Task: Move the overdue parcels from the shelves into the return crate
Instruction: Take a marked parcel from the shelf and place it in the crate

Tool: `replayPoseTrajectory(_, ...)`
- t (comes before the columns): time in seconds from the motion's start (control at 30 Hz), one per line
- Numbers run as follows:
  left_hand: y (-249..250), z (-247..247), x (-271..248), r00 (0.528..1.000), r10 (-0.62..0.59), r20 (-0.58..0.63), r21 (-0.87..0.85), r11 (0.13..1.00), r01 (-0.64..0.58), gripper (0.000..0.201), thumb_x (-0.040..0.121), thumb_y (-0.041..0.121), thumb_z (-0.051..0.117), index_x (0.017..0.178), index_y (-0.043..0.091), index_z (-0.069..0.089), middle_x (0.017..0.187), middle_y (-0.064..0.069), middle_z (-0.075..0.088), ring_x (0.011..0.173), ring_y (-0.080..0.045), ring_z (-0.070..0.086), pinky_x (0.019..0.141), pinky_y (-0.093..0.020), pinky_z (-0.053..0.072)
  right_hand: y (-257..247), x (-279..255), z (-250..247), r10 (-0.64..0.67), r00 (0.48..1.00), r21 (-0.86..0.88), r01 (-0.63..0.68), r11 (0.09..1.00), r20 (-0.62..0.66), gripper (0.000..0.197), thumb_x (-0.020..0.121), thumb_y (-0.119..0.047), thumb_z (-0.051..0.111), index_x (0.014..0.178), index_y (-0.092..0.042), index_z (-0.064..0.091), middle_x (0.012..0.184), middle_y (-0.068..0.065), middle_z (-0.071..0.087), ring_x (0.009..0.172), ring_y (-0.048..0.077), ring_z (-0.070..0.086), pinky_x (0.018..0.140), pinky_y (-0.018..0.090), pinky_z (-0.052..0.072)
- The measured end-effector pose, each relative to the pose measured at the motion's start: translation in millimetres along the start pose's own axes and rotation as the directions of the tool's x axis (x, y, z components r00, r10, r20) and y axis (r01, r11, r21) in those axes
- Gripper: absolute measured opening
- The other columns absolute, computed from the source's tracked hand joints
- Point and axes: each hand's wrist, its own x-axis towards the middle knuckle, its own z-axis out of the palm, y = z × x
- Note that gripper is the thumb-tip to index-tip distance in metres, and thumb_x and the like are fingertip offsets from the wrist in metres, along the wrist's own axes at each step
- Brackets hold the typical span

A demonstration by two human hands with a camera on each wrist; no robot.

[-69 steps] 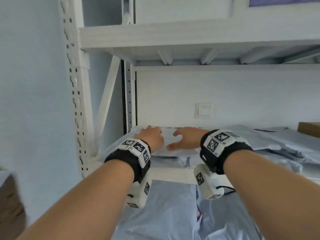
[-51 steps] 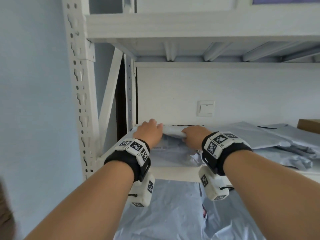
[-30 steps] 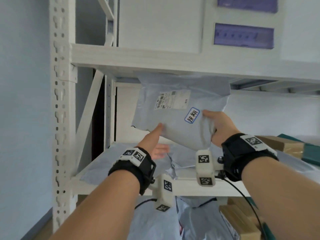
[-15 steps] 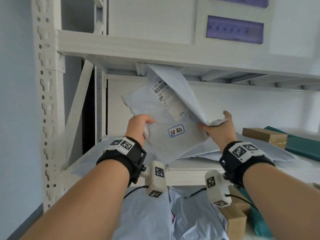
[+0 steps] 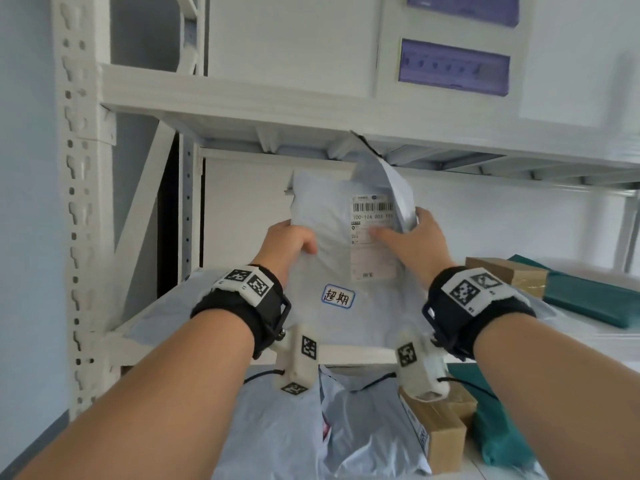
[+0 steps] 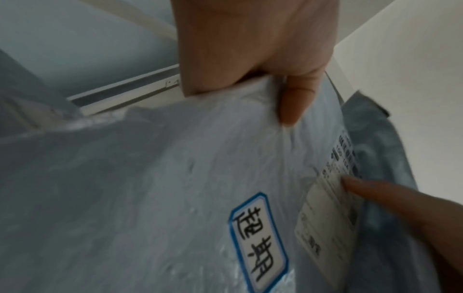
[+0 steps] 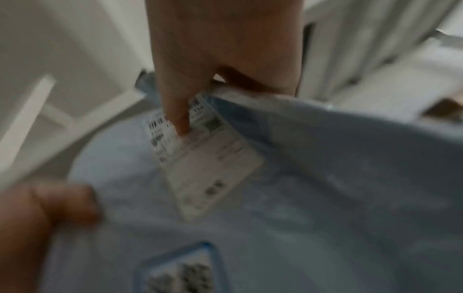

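Note:
I hold a pale grey plastic mailer parcel (image 5: 332,244) up in front of the middle shelf (image 5: 346,353), its face toward me. It carries a white shipping label (image 5: 372,233) and a blue-framed handwritten sticker (image 5: 338,297). My left hand (image 5: 289,245) grips its left edge, thumb on the front (image 6: 293,103). My right hand (image 5: 412,240) pinches the right edge, thumb on the label (image 7: 179,111). The parcel's top flap (image 5: 391,181) bends under the upper shelf (image 5: 311,109). The sticker (image 6: 258,243) is close in the left wrist view. No crate is in view.
More grey mailers (image 5: 194,303) lie on the middle shelf, with a brown box (image 5: 505,275) and a teal parcel (image 5: 588,299) to the right. Below are grey mailers (image 5: 287,427), a brown box (image 5: 440,434) and a teal bag (image 5: 498,434). The white upright (image 5: 79,202) stands left.
Both hands took the mailer off the middle shelf and lifted it. Over the last second it turned upright, label at the top, and my left hand closed on its left edge.

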Motion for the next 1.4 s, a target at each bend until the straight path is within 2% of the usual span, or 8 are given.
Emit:
replayPoseTrajectory(0.23,-7.4,34.8,-15.5,0.995,-0.037,0.097,-0.095,0.994,0.046,0.047,0.067,0.021,0.075,0.108,0.001,0.07,0.099,-0.015,0.074,0.091,-0.032,0.071,0.079,-0.036,0.057,9.4,-3.1,-43.8,0.203,0.979,0.35,-0.198,0.916,0.022,0.015,0.094,-0.018,0.059,0.079,-0.012,0.062,0.084,0.006,0.064,0.075,0.02,0.057,0.065,0.027,0.048)
replayPoseTrajectory(0.5,-23.9,89.2,-21.1,0.993,-0.051,0.106,-0.108,0.992,0.062,0.086,0.039,0.041,0.089,0.114,0.004,0.068,0.102,-0.014,0.074,0.095,-0.032,0.071,0.095,-0.05,0.052,52.3,-3.9,-97.1,0.326,0.945,0.359,-0.298,0.885,-0.018,0.026,0.098,-0.011,0.04,0.108,-0.004,0.063,0.075,0.003,0.052,0.069,0.016,0.047,0.064,0.026,0.04)
replayPoseTrajectory(0.6,-27.4,118.1,-33.4,0.987,-0.078,0.143,-0.132,0.986,0.097,0.076,0.046,0.041,0.088,0.11,0.005,0.07,0.101,-0.016,0.074,0.095,-0.033,0.071,0.096,-0.05,0.051,71.2,-5.9,-126.3,0.313,0.95,0.275,-0.298,0.914,-0.011,0.032,0.1,-0.015,0.037,0.116,0.002,0.059,0.075,0.0,0.047,0.062,0.009,0.043,0.059,0.023,0.038)
replayPoseTrajectory(0.73,-30.2,164.7,-57.4,0.979,-0.104,0.174,-0.136,0.982,0.129,0.049,0.069,0.023,0.082,0.111,0.001,0.07,0.093,-0.017,0.074,0.077,-0.028,0.072,0.073,-0.037,0.058,94.7,-14.0,-170.4,0.319,0.947,0.194,-0.306,0.932,-0.037,0.019,0.097,-0.014,0.048,0.079,-0.015,0.054,0.079,0.001,0.053,0.081,0.019,0.052,0.069,0.031,0.044)
replayPoseTrajectory(0.87,-43.9,220.5,-80.2,0.964,-0.14,0.225,-0.098,0.981,0.166,0.037,0.072,-0.002,0.075,0.109,-0.001,0.069,0.101,-0.021,0.072,0.087,-0.035,0.071,0.084,-0.05,0.057,122.8,-28.0,-215.4,0.236,0.969,0.125,-0.226,0.966,-0.075,0.04,0.085,-0.017,0.071,0.122,-0.012,0.059,0.107,0.003,0.065,0.093,0.019,0.062,0.083,0.035,0.053)
replayPoseTrajectory(1.07,-80.9,301.0,-107.5,0.923,-0.23,0.307,-0.096,0.958,0.271,0.035,0.075,-0.003,0.073,0.11,0.0,0.069,0.105,-0.019,0.072,0.089,-0.034,0.07,0.085,-0.047,0.057,176.5,-39.5,-295.4,0.467,0.859,0.227,-0.422,0.878,-0.209,0.027,0.098,-0.023,0.046,0.085,-0.004,0.06,0.075,0.007,0.053,0.076,0.021,0.049,0.051,0.023,0.039)
replayPoseTrajectory(1.2,-108.9,349.8,-125.7,0.896,-0.276,0.347,-0.123,0.934,0.336,0.039,0.077,0.002,0.075,0.114,-0.003,0.067,0.106,-0.019,0.072,0.092,-0.035,0.07,0.087,-0.047,0.056,214.7,-59.6,-344.8,0.571,0.81,0.245,-0.531,0.811,-0.133,0.026,0.087,-0.04,0.062,0.09,-0.014,0.063,0.083,0.005,0.064,0.069,0.021,0.058,0.064,0.028,0.046)
replayPoseTrajectory(1.4,-147.5,421.0,-151.2,0.852,-0.314,0.42,-0.126,0.909,0.397,0.059,0.058,0.017,0.082,0.113,0.0,0.068,0.104,-0.017,0.073,0.098,-0.036,0.07,0.094,-0.053,0.052,259.3,-83.8,-400.4,0.577,0.814,0.234,-0.548,0.803,-0.074,0.014,0.082,-0.008,0.073,0.095,-0.009,0.066,0.096,0.009,0.074,0.091,0.029,0.07,0.091,0.046,0.055)
